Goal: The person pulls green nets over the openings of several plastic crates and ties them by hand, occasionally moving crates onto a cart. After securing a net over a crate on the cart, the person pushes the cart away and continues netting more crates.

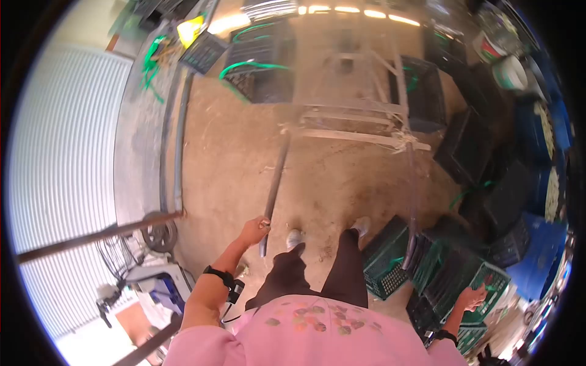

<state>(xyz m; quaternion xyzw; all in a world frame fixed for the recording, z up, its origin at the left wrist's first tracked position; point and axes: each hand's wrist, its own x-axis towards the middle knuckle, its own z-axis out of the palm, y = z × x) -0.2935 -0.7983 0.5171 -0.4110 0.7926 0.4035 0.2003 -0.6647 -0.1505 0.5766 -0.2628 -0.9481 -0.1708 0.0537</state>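
We are in a farm shed or packing yard — a rough working space, not a home. We stand on a bare dirt floor, with a corrugated metal wall along the left. Dark plastic crates are heaped on the right and at the far end, green ones near us — and a wooden handcart sits in the middle, with buckets far right.

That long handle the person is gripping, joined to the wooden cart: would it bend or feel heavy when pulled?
Probably stiff: the handle runs straight from the left hand to the cart frame. It looks thin, so likely light itself. The load behind it would likely drag on the dirt floor.
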